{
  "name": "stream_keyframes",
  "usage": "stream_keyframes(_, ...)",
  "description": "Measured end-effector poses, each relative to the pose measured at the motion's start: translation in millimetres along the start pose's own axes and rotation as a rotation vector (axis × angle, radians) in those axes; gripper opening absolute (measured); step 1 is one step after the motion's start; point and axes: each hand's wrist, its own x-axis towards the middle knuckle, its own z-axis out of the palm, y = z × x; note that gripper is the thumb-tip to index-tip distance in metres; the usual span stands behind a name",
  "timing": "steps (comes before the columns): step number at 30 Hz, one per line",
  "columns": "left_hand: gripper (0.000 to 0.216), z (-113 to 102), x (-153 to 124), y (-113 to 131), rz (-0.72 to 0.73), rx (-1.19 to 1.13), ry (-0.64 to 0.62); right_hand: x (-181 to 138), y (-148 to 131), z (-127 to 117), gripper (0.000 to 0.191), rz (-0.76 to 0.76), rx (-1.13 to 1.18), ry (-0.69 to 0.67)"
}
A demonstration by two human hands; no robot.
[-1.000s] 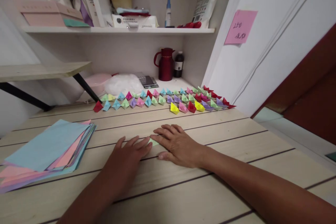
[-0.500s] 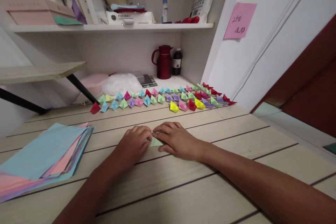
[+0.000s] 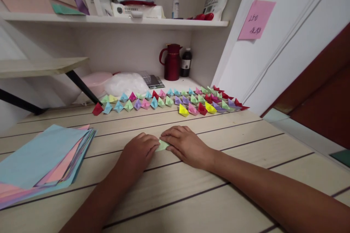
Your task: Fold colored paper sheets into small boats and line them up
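Head view, looking down past both forearms: the left hand (image 3: 142, 148) and the right hand (image 3: 187, 146) meet at a small pale-green piece of paper (image 3: 162, 145), which sits between them on the pale wood-plank counter (image 3: 197, 200) with dark seams. Left fingers are curled and bunched, tips and thumb narrowed onto the paper's left edge, so I'd call that a pinch. Right fingers lie long and close together along the far side, thumb at the right end; can't tell if they're gripping or only pressing. My guess is it's handled from both sides because something that small and light would slide around otherwise.

Farther back there are rows of little folded paper boats (image 3: 154, 103) in red, yellow, pink, purple, blue and green, lined up near the counter's far edge, probably to keep them away from the elbows. Over on the left, there's a loose, fanned stack of coloured paper sheets (image 3: 41, 156), light blue on top, within easy reach I reckon. Behind the boats, a dark red jug with a loop handle (image 3: 172, 64) stands upright beside a dark bottle with a white cap (image 3: 186, 62), likely tucked back there so neither gets knocked.
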Motion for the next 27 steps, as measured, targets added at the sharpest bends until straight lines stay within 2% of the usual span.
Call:
stream_keyframes(4,0.023,-0.3,1.4,1.6,-0.041,0.011,0.032,0.4,0.4,-0.4,0.034,0.001,0.005,0.011)
stream_keyframes(8,0.013,-2.5,2.9,2.4,-0.082,-0.033,0.000,1.2,-0.7,-0.5,0.033,-0.003,-0.006,0.029)
stream_keyframes(11,0.016,-2.0,2.4,2.1,-0.110,-0.045,-0.029,1.2,-3.3,1.0,0.025,-0.007,-0.052,0.043)
stream_keyframes(15,0.015,0.8,1.7,1.1,-0.153,-0.013,-0.028,4.3,-4.6,3.8,0.024,-0.037,-0.124,0.063)
stream_keyframes(19,0.017,-0.3,3.4,1.7,-0.213,0.066,-0.064,15.4,-5.1,1.9,0.024,-0.047,-0.174,0.020)
stream_keyframes(23,0.021,-2.2,4.6,1.7,-0.275,0.158,-0.067,26.8,-8.5,-2.1,0.025,0.031,-0.137,-0.014)
stream_keyframes(27,0.022,-0.4,3.5,-2.1,-0.321,0.132,-0.024,28.6,-10.6,-3.2,0.026,0.081,-0.034,0.001)
